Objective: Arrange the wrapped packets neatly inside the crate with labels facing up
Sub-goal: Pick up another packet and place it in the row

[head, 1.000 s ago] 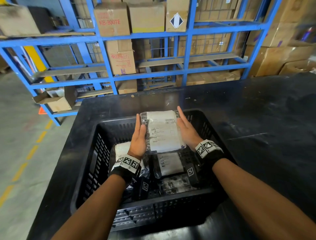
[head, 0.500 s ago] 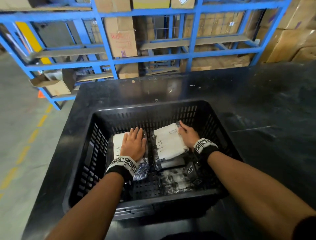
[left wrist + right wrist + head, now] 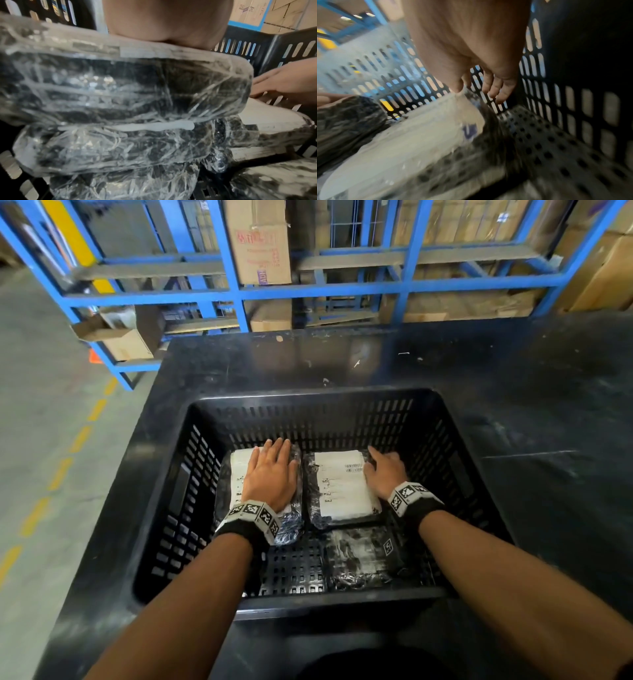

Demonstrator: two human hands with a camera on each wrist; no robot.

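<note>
A black slotted crate (image 3: 308,395) stands on the black table. Two plastic-wrapped packets lie side by side at its far end, white labels up. My left hand (image 3: 270,474) lies flat on the left packet (image 3: 238,470), fingers straight; the left wrist view shows the palm (image 3: 164,20) resting on a stack of wrapped packets (image 3: 120,83). My right hand (image 3: 385,474) touches the right edge of the right packet (image 3: 339,487); in the right wrist view the thumb sits on the packet (image 3: 419,135) and the fingers (image 3: 498,92) hang loosely beside it. A third packet (image 3: 356,556) lies nearer me with no label showing.
The crate's near-left floor (image 3: 294,570) is bare. The table (image 3: 513,378) spreads behind and to the right of the crate. Blue racking (image 3: 233,292) with cardboard boxes stands beyond it. A concrete floor with a yellow dashed line (image 3: 61,470) lies left.
One second ago both hands held a labelled packet between the palms above the crate. It now lies inside at the far right, and my left hand has moved onto the left packet.
</note>
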